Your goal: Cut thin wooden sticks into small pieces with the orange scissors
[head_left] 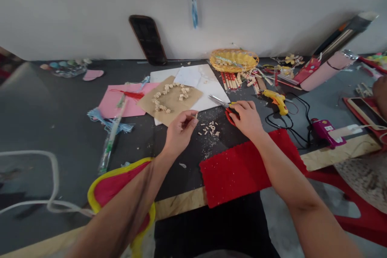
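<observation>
My left hand is closed in a pinch, with the tip of a small pale stick piece showing at the fingertips. My right hand has its fingers around the red handles of a pair of scissors, whose blades point left over the white sheet's edge. Between my hands, short cut stick pieces and pale crumbs lie scattered on the dark tabletop. Just beyond my left hand, small clustered pale pieces form a curved line on a brown paper square.
A yellow woven basket stands at the back, red-and-pale sticks before it. To the right are a yellow glue gun and its cable. A red cloth covers the near edge. A phone leans on the wall; another person's hand is far right.
</observation>
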Demonstrator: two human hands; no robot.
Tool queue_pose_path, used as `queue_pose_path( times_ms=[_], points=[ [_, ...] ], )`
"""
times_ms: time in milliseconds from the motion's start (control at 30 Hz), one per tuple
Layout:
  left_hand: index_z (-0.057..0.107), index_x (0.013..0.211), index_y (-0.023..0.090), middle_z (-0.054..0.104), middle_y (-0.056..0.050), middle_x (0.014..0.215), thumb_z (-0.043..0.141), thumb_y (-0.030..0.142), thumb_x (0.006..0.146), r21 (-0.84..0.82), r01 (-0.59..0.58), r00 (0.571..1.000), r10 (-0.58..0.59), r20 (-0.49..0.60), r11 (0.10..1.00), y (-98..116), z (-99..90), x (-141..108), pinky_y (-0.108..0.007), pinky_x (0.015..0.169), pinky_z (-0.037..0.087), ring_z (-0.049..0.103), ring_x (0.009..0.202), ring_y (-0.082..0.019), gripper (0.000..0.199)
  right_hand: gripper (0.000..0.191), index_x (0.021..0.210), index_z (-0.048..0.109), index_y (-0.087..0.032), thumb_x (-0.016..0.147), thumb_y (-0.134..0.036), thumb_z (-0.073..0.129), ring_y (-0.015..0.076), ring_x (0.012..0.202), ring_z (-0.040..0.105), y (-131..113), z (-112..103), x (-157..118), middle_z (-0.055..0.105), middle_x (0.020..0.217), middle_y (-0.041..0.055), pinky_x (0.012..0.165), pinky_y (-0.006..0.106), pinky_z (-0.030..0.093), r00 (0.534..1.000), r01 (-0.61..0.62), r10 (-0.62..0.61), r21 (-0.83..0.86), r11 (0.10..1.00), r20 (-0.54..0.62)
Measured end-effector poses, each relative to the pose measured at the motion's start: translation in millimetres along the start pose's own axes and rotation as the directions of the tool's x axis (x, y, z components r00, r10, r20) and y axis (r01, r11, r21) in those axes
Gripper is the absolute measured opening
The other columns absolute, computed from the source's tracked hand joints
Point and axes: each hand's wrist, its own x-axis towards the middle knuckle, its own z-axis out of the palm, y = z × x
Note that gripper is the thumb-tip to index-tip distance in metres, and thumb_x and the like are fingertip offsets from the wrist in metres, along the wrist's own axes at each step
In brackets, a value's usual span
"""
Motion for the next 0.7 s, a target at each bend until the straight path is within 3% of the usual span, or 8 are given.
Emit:
queue_pose_path(
  times_ms=[167,367,533,700],
  points=[
    [0.062,0.108,0.016,0.059,-0.001,0.079,0.059,0.032,0.084,-0.001,0.015,1.0,-0.015,0.012,1.0,2,0.0,0,-0.025,0.066,0.042,0.053,0.068,-0.011,0.029,0.016,0.097,0.068,-0.022,0.092,-0.022,0.053,0.023,0.097,0.054,-18,-3,-2,0.068,0.095,0.0058,0.091,0.04,0.045,0.972,0.216,-0.231,0.236,0.947,0.036],
    [0.062,0.108,0.017,0.059,0.0,0.078,0.058,0.031,0.085,0.005,0.002,0.999,-0.003,0.04,1.0,3,-0.2,0,-0.024,0.064,0.041,0.051,0.066,-0.01,0.027,0.015,0.092,0.069,-0.019,0.092,-0.019,0.054,0.0207,0.089,0.052,-25,-6,-6,0.068,0.089,0.0061,0.084,0.037,0.046,0.914,0.323,-0.379,0.308,0.895,0.146],
    [0.062,0.107,0.017,0.059,0.0,0.079,0.058,0.03,0.085,0.001,0.006,0.999,-0.006,0.044,1.0,2,0.3,0,-0.024,0.064,0.041,0.052,0.067,-0.01,0.026,0.013,0.09,0.071,-0.018,0.09,-0.02,0.058,0.0208,0.088,0.05,-28,-10,-7,0.067,0.088,0.0071,0.081,0.035,0.044,0.878,0.366,-0.429,0.282,0.887,0.212],
    [0.062,0.108,0.017,0.059,0.0,0.079,0.059,0.03,0.084,0.005,0.018,0.999,-0.019,0.046,1.0,3,1.1,-1,-0.024,0.064,0.041,0.052,0.066,-0.01,0.027,0.016,0.087,0.07,-0.016,0.091,-0.024,0.057,0.0206,0.084,0.05,-30,-6,-6,0.066,0.084,0.0079,0.081,0.036,0.043,0.901,0.328,-0.37,0.204,0.923,0.228]
  ],
)
